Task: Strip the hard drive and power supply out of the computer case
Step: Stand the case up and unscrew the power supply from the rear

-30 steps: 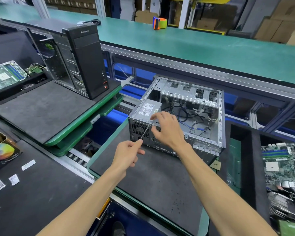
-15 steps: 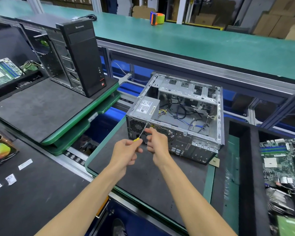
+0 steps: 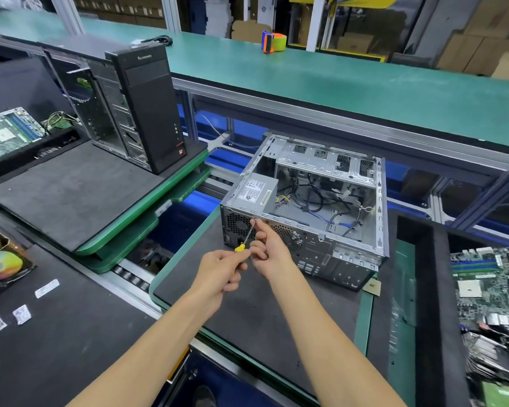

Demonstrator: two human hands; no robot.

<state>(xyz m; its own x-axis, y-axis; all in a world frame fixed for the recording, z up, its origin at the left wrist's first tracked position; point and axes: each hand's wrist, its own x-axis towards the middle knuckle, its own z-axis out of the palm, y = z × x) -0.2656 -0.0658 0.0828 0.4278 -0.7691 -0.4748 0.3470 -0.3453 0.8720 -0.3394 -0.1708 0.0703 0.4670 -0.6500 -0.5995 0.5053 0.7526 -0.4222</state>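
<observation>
Partly hidden screwdriver in left hand

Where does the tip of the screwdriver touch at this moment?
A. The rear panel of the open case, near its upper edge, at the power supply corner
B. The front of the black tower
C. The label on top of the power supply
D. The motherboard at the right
A: the left hand grips the yellow-handled screwdriver, whose tip meets the rear panel of the open case just below the power supply; the right hand steadies it with a fingertip near the tip.
</observation>
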